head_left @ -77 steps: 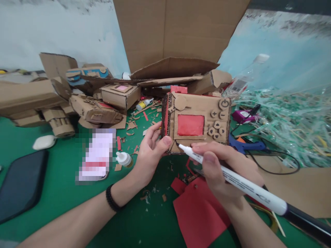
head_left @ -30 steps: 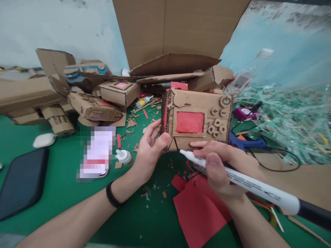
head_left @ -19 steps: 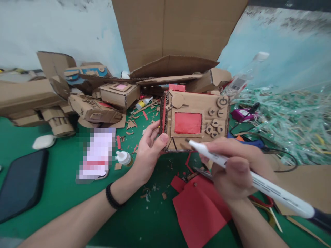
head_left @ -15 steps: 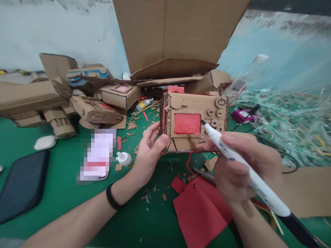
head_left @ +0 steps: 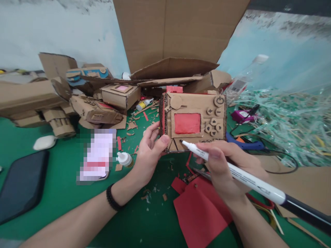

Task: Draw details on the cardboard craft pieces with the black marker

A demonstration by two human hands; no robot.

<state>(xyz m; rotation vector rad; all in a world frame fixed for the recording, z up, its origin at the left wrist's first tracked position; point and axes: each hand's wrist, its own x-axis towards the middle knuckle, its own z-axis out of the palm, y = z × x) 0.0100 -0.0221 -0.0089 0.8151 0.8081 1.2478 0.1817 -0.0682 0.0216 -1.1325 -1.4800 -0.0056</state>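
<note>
My left hand (head_left: 151, 148) grips the lower left corner of a cardboard model device (head_left: 190, 103), thumb on its front. The model has a red window (head_left: 187, 123), round cardboard buttons marked with black symbols, and black lines drawn at its lower left corner. In my right hand (head_left: 230, 162) is a white marker (head_left: 248, 184) with a dark rear end. Its black tip is at the model's lower edge, beside the drawn lines; whether it touches I cannot tell. Black lettering on the lower right edge is partly hidden by my right fingers.
Red sheets (head_left: 199, 210) and partly hidden scissors (head_left: 203, 173) lie below the model. To the left are a phone (head_left: 98, 155), a small glue bottle (head_left: 124, 159) and a dark tablet-like object (head_left: 23, 186). Cardboard pieces (head_left: 120, 94) line the back; plastic waste (head_left: 292, 124) heaps at right.
The marker tip has moved down and left from the red window's right edge to the lower left edge. My right hand followed, uncovering the buttons and lettering. My left hand stays nearly still.
</note>
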